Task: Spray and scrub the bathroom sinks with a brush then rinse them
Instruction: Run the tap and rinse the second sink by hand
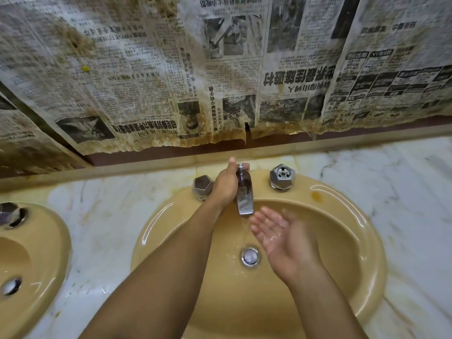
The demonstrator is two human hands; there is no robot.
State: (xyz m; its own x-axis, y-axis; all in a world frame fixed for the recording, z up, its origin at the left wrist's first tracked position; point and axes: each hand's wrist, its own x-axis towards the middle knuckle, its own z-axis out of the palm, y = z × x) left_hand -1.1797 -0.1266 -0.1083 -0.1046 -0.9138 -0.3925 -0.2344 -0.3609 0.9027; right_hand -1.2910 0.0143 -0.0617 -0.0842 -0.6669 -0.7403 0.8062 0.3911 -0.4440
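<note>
Stained newspaper (146,69) covers the upper frame, above the marble counter (403,192). Your tan sink (354,216) fills the lower centre (a second sink (36,241) sits at the left edge). Your left hand (226,185) curls round the faucet (244,196). Your right hand (281,238) lies palm-up, fingers loosely spread, under the water (245,228) above the drain (250,256).
</note>
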